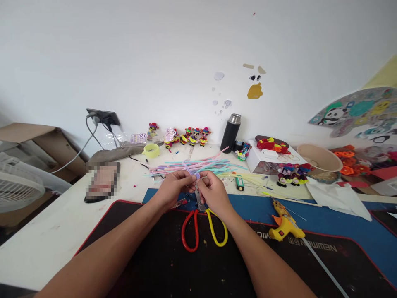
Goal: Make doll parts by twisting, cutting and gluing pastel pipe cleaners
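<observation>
My left hand (174,187) and my right hand (212,189) meet at the middle, their fingertips pinched on a small coiled purple pipe cleaner (197,176). One end of it rises up and left from the fingers. Just beneath my hands lie scissors with one red handle (190,231) and one yellow handle, the handles spread on the black mat. Behind my fingers is a pile of pink, blue and purple pipe cleaners (214,165) on the white table. My fingers partly hide the coil and the scissor blades.
A yellow glue gun (285,225) rests on the mat (155,256) at the right. Farther back stand a black flask (230,134), a white box (263,159), a tape roll (151,150) and several small figures (195,136). A phone-like object (102,181) lies left, beyond it a fan (18,182).
</observation>
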Motion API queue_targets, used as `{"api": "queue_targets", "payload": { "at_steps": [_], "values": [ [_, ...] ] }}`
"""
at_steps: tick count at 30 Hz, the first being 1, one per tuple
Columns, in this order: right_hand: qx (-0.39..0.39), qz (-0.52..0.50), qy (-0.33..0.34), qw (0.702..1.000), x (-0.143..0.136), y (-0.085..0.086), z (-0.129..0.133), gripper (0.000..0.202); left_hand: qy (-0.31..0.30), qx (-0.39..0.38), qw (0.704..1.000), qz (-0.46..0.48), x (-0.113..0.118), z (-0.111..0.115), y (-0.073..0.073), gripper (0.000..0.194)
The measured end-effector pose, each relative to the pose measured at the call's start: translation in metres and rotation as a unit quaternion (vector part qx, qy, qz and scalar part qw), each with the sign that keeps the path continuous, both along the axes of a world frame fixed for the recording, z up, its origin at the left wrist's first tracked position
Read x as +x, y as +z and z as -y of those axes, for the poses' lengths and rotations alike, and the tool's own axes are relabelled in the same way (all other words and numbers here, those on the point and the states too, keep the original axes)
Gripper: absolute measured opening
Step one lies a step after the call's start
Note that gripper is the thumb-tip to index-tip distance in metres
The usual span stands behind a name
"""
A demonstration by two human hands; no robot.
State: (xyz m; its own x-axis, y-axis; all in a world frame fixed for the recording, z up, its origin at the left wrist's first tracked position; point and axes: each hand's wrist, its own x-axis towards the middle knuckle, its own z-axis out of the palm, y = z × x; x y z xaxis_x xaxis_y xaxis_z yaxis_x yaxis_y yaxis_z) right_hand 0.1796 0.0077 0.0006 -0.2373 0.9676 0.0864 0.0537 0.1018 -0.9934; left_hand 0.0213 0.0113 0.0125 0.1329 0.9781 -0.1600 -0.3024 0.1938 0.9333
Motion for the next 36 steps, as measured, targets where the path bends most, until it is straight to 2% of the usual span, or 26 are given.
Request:
{"api": "queue_targets", "payload": {
  "at_steps": [5,15,18,22,25,31,36],
  "values": [
    [0.001,-0.011,0.004,1.000,0.000,0.000,0.000,0.016,0.005,0.006,1.000,-0.019,0.000,0.000,-0.001,0.040],
    [0.017,0.012,-0.033,0.999,0.001,-0.001,-0.002,0.020,-0.023,0.000,0.998,-0.061,0.000,0.000,-0.003,0.040],
    [0.014,0.020,-0.030,0.999,0.002,0.002,-0.002,0.019,-0.032,0.022,0.995,-0.089,-0.003,-0.001,0.000,0.040],
    [0.003,0.013,-0.025,1.000,0.003,0.005,-0.002,0.019,-0.011,0.070,0.990,-0.122,-0.008,-0.003,0.003,0.038],
    [0.004,0.023,-0.021,1.000,0.004,0.003,-0.002,0.019,-0.031,0.083,0.986,-0.145,-0.013,-0.006,0.005,0.036],
    [0.040,0.107,-0.006,0.993,0.005,-0.003,-0.004,0.013,-0.080,0.119,0.959,-0.246,-0.024,-0.010,0.010,0.032],
    [0.066,0.156,0.018,0.985,0.005,-0.006,-0.003,0.006,-0.126,0.189,0.902,-0.368,-0.033,-0.010,0.015,0.022]
  ]
}}
